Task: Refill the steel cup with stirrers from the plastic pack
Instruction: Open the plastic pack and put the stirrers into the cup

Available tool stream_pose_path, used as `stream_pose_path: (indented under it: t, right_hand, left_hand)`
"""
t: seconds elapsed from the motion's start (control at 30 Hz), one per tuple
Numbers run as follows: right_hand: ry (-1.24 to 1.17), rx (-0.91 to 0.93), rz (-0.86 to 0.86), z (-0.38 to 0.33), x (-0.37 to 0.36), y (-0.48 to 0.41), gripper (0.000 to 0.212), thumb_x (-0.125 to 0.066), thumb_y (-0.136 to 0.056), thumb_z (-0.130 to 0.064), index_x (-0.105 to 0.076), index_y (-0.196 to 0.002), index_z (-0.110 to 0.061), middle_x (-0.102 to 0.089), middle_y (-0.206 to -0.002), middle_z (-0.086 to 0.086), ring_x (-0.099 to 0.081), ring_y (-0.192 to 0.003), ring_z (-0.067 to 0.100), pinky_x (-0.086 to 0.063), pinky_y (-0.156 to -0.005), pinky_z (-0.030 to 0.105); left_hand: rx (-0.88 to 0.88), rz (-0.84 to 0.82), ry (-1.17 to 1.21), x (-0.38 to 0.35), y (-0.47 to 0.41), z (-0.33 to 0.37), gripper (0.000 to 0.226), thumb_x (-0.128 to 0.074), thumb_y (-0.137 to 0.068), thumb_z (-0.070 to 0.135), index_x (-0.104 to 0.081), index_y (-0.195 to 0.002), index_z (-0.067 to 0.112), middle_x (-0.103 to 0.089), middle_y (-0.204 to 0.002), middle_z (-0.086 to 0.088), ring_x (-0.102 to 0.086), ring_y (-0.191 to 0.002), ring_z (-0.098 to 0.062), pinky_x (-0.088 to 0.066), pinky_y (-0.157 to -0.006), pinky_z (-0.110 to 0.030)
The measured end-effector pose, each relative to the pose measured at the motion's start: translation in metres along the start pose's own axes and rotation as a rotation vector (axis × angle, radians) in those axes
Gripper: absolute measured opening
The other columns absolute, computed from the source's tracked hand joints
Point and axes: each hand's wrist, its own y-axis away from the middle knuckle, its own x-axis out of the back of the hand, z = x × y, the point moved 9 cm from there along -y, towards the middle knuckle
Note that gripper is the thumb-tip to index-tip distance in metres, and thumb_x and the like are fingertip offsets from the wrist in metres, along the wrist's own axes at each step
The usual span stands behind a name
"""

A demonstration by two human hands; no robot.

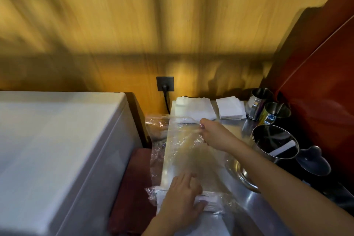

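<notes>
A long clear plastic pack (188, 156) lies lengthwise on the steel counter, with pale stirrers blurred inside it. My left hand (182, 195) presses flat on the pack's near end, over white wrapped sticks. My right hand (214, 134) pinches the plastic at the pack's far end. A large steel cup (274, 142) stands to the right of the pack, holding one white strip and little else.
Two smaller steel cups (268, 107) stand behind the large one. White napkin stacks (210, 109) lie at the counter's back. A white appliance (57, 149) fills the left. A dark lid (314, 161) sits at the right, and a wall socket (165, 83) with a cable is behind.
</notes>
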Motion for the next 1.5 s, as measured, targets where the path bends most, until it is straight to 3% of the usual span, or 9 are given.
stream_pose_path:
  t: [0.17, 0.4, 0.6, 0.73, 0.8, 0.9, 1.07, 1.3, 1.5]
  right_hand:
    - [-0.102, 0.034, 0.022, -0.005, 0.015, 0.002, 0.015, -0.041, -0.095, -0.011, -0.04, -0.08, -0.012, -0.047, -0.074, 0.007, -0.049, -0.067, 0.022, -0.043, -0.06, 0.032]
    - [0.02, 0.072, 0.089, -0.011, 0.031, 0.007, 0.017, -0.04, -0.096, -0.021, -0.046, -0.083, -0.013, -0.061, -0.079, 0.013, -0.06, -0.074, 0.03, -0.048, -0.067, 0.038]
    - [-0.037, 0.12, 0.069, -0.02, 0.034, 0.012, 0.032, -0.043, -0.095, -0.018, -0.038, -0.067, -0.03, -0.05, -0.063, -0.003, -0.056, -0.063, 0.022, -0.049, -0.065, 0.039]
    - [0.023, 0.142, 0.057, -0.026, 0.035, 0.014, 0.008, -0.049, -0.091, -0.012, -0.048, -0.084, -0.017, -0.059, -0.081, 0.011, -0.06, -0.078, 0.031, -0.052, -0.076, 0.044]
    - [0.004, 0.152, 0.04, -0.03, 0.036, 0.015, 0.011, -0.054, -0.086, -0.007, -0.05, -0.089, -0.017, -0.062, -0.09, 0.016, -0.06, -0.086, 0.034, -0.051, -0.08, 0.048]
    - [-0.041, 0.16, 0.011, -0.034, 0.037, 0.018, 0.02, -0.053, -0.088, -0.015, -0.047, -0.072, -0.025, -0.056, -0.071, 0.003, -0.057, -0.076, 0.028, -0.044, -0.069, 0.038]
    - [0.018, 0.176, 0.039, -0.03, 0.047, 0.027, 0.028, -0.059, -0.088, -0.021, -0.043, -0.069, -0.035, -0.055, -0.074, -0.008, -0.055, -0.073, 0.012, -0.038, -0.058, 0.02]
    - [-0.007, 0.078, 0.049, 0.008, 0.065, 0.038, 0.02, -0.066, -0.079, -0.022, -0.052, -0.067, -0.029, -0.057, -0.072, -0.009, -0.055, -0.07, 0.009, -0.041, -0.063, 0.025]
    - [-0.105, 0.153, 0.143, -0.007, 0.073, 0.042, 0.029, -0.062, -0.08, -0.014, -0.056, -0.058, -0.031, -0.061, -0.069, -0.004, -0.057, -0.072, 0.014, -0.046, -0.067, 0.032]
  left_hand:
    - [0.065, -0.098, 0.027, -0.009, 0.004, -0.005, 0.037, -0.058, -0.078, 0.045, -0.055, -0.099, 0.014, -0.062, -0.096, -0.006, -0.054, -0.091, -0.026, -0.027, -0.077, -0.023]
    - [-0.002, -0.277, 0.081, -0.017, 0.005, 0.004, 0.039, -0.055, -0.081, 0.052, -0.059, -0.102, 0.019, -0.063, -0.101, -0.003, -0.054, -0.096, -0.017, -0.035, -0.077, -0.025]
    - [-0.055, 0.091, 0.079, 0.073, -0.032, 0.014, 0.023, -0.045, -0.088, 0.024, -0.064, -0.084, 0.011, -0.067, -0.08, -0.006, -0.059, -0.073, -0.025, -0.049, -0.068, -0.038]
    - [-0.161, 0.384, -0.117, 0.151, -0.072, 0.03, 0.027, -0.055, -0.082, 0.018, -0.059, -0.107, 0.009, -0.062, -0.111, -0.014, -0.057, -0.099, -0.029, -0.042, -0.083, -0.038]
    - [-0.131, 0.331, -0.166, 0.163, -0.095, 0.031, 0.052, -0.066, -0.078, 0.021, -0.047, -0.126, 0.011, -0.049, -0.134, -0.019, -0.046, -0.119, -0.034, -0.038, -0.095, -0.044]
    - [-0.109, 0.122, -0.331, 0.154, -0.122, 0.027, 0.069, -0.069, -0.079, 0.028, -0.033, -0.136, 0.012, -0.045, -0.139, -0.017, -0.041, -0.125, -0.033, -0.028, -0.103, -0.041]
    - [0.013, -0.084, -0.297, 0.143, -0.135, 0.004, 0.009, -0.052, -0.092, 0.022, -0.059, -0.098, 0.02, -0.069, -0.09, -0.002, -0.061, -0.086, -0.022, -0.046, -0.072, -0.031]
    - [0.111, 0.03, -0.141, 0.183, -0.132, -0.029, 0.004, -0.057, -0.089, 0.018, -0.059, -0.09, 0.022, -0.068, -0.089, 0.001, -0.06, -0.081, -0.017, -0.035, -0.06, -0.023]
    - [-0.083, 0.069, -0.4, 0.18, -0.135, 0.002, 0.063, -0.063, -0.079, 0.049, -0.039, -0.131, 0.024, -0.053, -0.129, -0.002, -0.045, -0.118, -0.023, -0.03, -0.095, -0.038]
